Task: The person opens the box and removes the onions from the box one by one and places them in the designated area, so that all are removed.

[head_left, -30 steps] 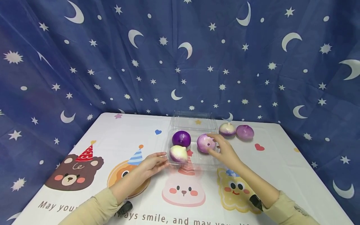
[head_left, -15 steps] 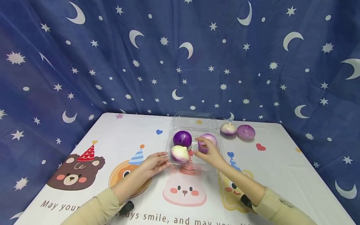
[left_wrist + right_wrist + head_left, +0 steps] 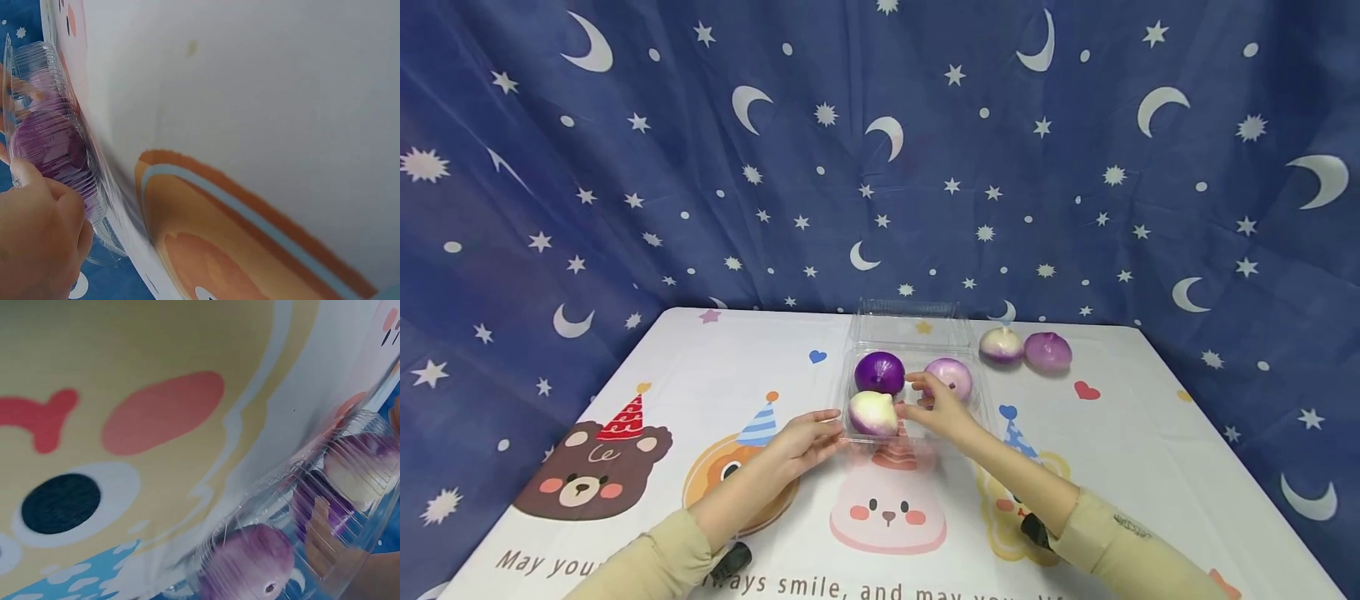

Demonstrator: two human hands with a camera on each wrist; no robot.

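Observation:
A clear plastic clamshell box [image 3: 916, 429] lies with its lid folded back, three onions inside. On its left side sit a dark purple onion [image 3: 880, 372] behind and a white-and-purple onion [image 3: 871, 413] in front. A light purple onion [image 3: 953, 375] is on the right. My left hand [image 3: 805, 440] pinches the box's left rim; the left wrist view shows the thumb [image 3: 28, 175] at the edge. My right hand [image 3: 946, 412] reaches into the box between the onions, thumb and forefinger spread, fingertips right beside the two left onions. It grips none of them.
Behind the box's right corner stand a second white-and-purple onion [image 3: 1001, 346] and a mauve onion [image 3: 1048, 353], side by side. The raised clear lid [image 3: 912, 323] reaches toward the blue curtain [image 3: 775, 167]. A white printed tablecloth [image 3: 760, 342] covers the table.
My right hand has let go of the light purple onion at the box's right and moved left toward the other two onions. My left hand stays at the rim.

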